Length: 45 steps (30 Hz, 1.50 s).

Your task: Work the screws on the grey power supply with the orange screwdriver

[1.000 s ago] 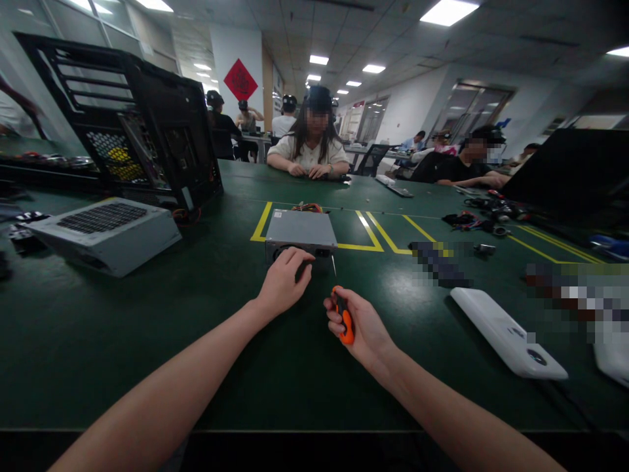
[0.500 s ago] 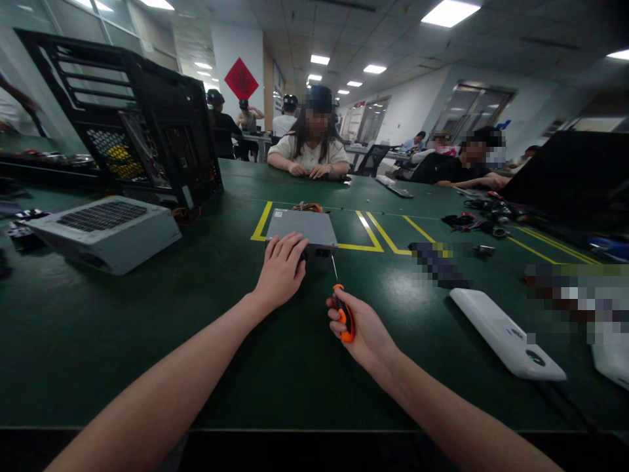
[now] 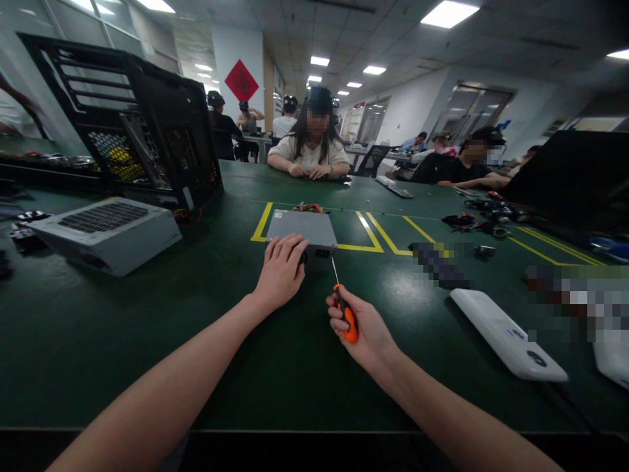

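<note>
The left hand (image 3: 279, 272) drapes its fingers over the near edge of a grey power supply unit (image 3: 305, 228) at the frame's centre; whether it grips cannot be told. Right of centre, the right hand (image 3: 362, 321) is wrapped around an orange-and-black screwdriver (image 3: 350, 326), tip by the unit's lower right corner. Another power supply (image 3: 125, 246) sits mid-left, before a black computer case (image 3: 194, 144), upper left.

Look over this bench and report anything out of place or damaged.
One mild oddity: the grey metal box at the left hand appears to straddle the near line of the yellow tape instead of sitting inside it. No spill or damage stands out.
</note>
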### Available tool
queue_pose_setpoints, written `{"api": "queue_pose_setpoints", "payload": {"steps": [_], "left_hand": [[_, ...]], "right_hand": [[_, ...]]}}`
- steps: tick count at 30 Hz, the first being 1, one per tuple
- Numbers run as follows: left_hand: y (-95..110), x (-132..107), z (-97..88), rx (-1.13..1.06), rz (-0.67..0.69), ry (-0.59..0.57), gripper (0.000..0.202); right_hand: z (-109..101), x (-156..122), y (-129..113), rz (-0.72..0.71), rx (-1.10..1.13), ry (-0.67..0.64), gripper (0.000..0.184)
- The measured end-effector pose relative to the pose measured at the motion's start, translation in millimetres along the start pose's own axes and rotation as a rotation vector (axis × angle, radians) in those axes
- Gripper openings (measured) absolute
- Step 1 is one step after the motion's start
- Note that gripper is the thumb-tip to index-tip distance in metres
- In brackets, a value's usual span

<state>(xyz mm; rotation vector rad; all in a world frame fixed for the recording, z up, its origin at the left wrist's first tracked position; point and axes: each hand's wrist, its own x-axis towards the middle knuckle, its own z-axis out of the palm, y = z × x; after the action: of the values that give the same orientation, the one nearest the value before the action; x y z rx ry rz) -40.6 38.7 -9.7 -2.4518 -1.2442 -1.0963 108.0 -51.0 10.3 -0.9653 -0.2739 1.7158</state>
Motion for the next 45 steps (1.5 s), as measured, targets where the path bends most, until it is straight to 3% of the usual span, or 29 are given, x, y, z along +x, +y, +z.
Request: {"api": "queue_pose_setpoints", "payload": {"steps": [4, 10, 16, 22, 28, 34, 40, 45], "left_hand": [[0.1, -0.1, -0.2, 0.008, -0.001, -0.006, 0.045], [-0.5, 0.0, -1.1, 0.044, 0.011, -0.019, 0.045], [-0.9, 0.0, 0.1, 0.061, 0.007, -0.013, 0.046], [-0.9, -0.4, -0.7, 0.070, 0.012, -0.016, 0.045], [-0.7, -0.5, -1.2, 0.076, 0.004, -0.021, 0.046], [-0.9, -0.4, 0.2, 0.080, 0.007, -0.017, 0.045], [0.3, 0.2, -0.4, 0.074, -0.001, -0.006, 0.044], [0.3, 0.2, 0.6, 0.065, -0.003, 0.000, 0.045]], "right_hand": [[-0.3, 0.6, -0.1, 0.048, -0.056, -0.033, 0.022], [-1.6, 1.8, 0.1, -0.014, -0.005, 0.015, 0.012], [-0.5, 0.7, -1.0, 0.045, -0.041, -0.006, 0.025], [0.3, 0.0, 0.0, -0.005, -0.016, 0.016, 0.012], [-0.8, -0.7, -1.2, 0.033, -0.051, -0.017, 0.023], [-2.3, 0.7, -0.4, -0.022, -0.008, 0.028, 0.013], [-3.7, 2.0, -0.1, 0.042, -0.042, -0.023, 0.025], [-4.6, 2.5, 1.4, -0.021, -0.026, 0.018, 0.014]]}}
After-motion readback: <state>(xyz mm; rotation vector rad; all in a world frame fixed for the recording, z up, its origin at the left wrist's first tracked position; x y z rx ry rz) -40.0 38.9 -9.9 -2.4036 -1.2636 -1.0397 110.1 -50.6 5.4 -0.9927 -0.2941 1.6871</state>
